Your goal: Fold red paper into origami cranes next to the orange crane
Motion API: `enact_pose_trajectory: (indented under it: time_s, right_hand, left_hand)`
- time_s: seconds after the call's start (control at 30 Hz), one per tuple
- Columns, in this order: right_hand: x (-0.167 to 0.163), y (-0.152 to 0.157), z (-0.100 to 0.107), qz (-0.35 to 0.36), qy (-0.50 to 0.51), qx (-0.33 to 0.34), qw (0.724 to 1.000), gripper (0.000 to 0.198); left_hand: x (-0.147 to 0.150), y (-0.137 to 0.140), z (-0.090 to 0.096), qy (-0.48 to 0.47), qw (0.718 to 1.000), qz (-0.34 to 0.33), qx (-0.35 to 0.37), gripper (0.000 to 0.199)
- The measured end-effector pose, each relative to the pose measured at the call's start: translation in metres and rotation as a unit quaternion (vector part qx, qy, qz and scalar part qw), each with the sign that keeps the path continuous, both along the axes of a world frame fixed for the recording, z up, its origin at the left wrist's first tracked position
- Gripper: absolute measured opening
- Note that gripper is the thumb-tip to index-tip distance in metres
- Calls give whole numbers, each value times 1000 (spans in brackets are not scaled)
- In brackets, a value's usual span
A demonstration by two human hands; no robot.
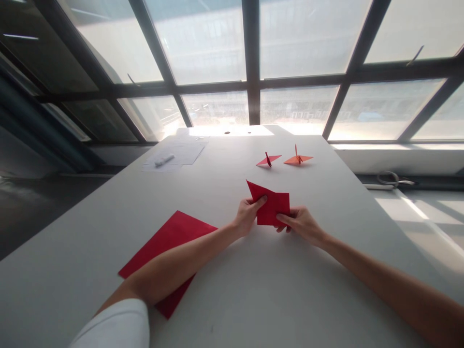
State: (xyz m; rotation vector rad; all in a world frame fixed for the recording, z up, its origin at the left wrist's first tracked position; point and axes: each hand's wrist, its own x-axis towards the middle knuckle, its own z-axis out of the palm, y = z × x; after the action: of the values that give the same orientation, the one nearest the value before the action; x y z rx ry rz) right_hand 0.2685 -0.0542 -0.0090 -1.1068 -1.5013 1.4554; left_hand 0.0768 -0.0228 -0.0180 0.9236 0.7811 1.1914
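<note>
A folded piece of red origami paper (pixel 272 209) is held up just above the white table (pixel 224 290). My left hand (pixel 249 213) pinches its left side, thumb on the front face. On the lower right, my right hand (pixel 297 222) grips it with the thumb in front and fingers behind. One pointed flap sticks up at the upper left of the paper. Below my left forearm lies a larger red sheet (pixel 174 234), partly covered by the arm. The fingers behind the folded paper are mostly hidden.
Two folded paper cranes, one red (pixel 268 160) and one orange (pixel 297 158), stand beyond my hands. White papers (pixel 188 151) and a small whitish roll-like object (pixel 164 160) lie at the far left. Large windows (pixel 213 43) rise behind the table.
</note>
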Motion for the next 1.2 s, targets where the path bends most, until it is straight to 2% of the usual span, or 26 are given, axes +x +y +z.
enact_pose_trajectory:
  time_s: [0.3, 0.6, 0.93, 1.03, 1.2]
  right_hand:
    - [-2, 1, -4, 2, 2, 2, 1000, 54]
    - [-5, 0, -7, 5, -4, 28, 1000, 46]
    - [-2, -1, -1, 32, 1, 14, 999, 45]
    - [1, -2, 1, 38, 1, -1, 999, 44]
    - [4, -3, 2, 47, -23, -3, 999, 44]
  left_hand:
    - [-1, 4, 2, -16, 1000, 25, 8, 31]
    - [1, 4, 3, -26, 997, 67, -6, 32]
    - [1, 1, 5, -36, 998, 46, -14, 33]
    - [-2, 6, 5, -43, 998, 49, -9, 33]
    - [-11, 22, 6, -65, 994, 93, 0, 35]
